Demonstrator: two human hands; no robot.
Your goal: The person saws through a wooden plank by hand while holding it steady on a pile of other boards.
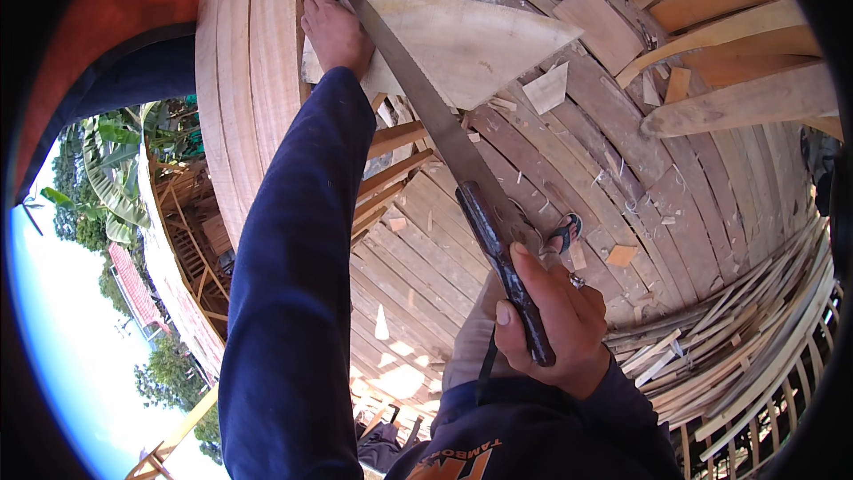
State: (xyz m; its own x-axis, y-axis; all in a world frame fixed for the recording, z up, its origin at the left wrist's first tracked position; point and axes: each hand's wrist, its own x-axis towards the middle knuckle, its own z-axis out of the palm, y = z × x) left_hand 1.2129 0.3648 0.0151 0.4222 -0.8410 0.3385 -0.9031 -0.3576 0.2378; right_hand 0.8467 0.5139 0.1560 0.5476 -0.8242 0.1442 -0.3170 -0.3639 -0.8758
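Note:
My right hand (569,324) is wrapped round the dark handle of a handsaw (419,96), a ring on one finger. The long blade slants up and left across a pale, roughly triangular wooden board (480,46), its toothed edge on the board's side. Close to the blade's far part, my left hand (338,34) presses down on the board's left end with its fingers curled. Whether the teeth sit in a cut cannot be made out.
Curved planks (249,80) rise along the left. Offcuts such as a pale wood piece (546,89) and shavings litter the plank floor (613,178). Long thin wood strips (755,302) are piled at the lower right. A sandalled foot (564,233) stands below the saw.

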